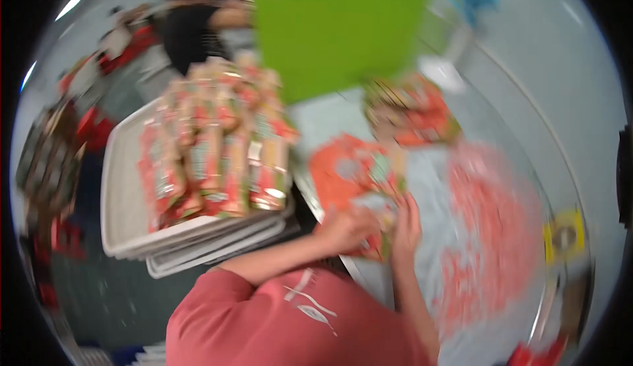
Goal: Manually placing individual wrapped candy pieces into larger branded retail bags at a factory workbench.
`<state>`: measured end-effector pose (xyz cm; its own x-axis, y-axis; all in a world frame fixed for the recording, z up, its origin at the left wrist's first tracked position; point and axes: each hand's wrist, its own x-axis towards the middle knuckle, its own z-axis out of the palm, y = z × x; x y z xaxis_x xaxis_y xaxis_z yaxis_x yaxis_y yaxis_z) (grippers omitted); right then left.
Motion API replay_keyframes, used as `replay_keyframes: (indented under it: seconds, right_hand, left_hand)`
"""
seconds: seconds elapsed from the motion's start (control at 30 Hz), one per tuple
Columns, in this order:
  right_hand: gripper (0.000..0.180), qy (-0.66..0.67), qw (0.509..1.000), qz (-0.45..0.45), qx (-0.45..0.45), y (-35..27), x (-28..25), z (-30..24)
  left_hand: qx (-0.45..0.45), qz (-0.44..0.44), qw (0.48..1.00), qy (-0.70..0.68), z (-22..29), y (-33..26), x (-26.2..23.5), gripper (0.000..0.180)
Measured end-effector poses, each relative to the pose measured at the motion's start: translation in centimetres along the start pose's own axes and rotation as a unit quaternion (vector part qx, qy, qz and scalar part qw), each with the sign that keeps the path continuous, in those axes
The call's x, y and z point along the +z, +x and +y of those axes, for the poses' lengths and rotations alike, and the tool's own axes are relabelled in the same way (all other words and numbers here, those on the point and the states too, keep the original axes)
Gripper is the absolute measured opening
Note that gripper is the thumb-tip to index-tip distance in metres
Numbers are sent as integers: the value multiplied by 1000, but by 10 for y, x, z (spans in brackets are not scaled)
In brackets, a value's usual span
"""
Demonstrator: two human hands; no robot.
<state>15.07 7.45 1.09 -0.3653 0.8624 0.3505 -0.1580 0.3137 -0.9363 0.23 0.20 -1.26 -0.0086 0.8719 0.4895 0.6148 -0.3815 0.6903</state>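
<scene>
A: Nearest the wearer: hands?

B: Left hand point(345, 229) with fingers curled in at a red-and-green packet point(374, 246); right hand point(406, 226) along its other side, fingers nearly straight. Frame blurred; cannot tell how far either closes, or whether either grips. Packet lies between them, over the near edge of the counter point(422, 181).

A: Beside that?

B: Right, a broad spread of pink-red material point(491, 247), too smeared to identify. Just beyond the hands, orange-red packaging point(336, 168).

A: Done so far?

B: Left, the white tray point(122, 181) carries rows of packets point(221, 145), apparently finished; its left strip is bare. Judgement: well along, not complete.

A: Left over?

B: The packet at the hands, the nearby packaging and, farther up the counter, another group of packets point(415, 112); whether those are finished is unclear. Green panel point(343, 30) beyond.
</scene>
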Motion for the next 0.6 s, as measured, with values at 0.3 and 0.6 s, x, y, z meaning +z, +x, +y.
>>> replay_keyframes:
  seconds: [0.3,0.6]
  right_hand:
    - [47,146,980,112,79,-4,6,-12]
    - [54,-231,969,86,-19,-21,-66,36]
  left_hand:
    - [-66,-24,990,-121,7,-6,-10,19]
    - [-191,46,957,-214,8,-14,-68,9]
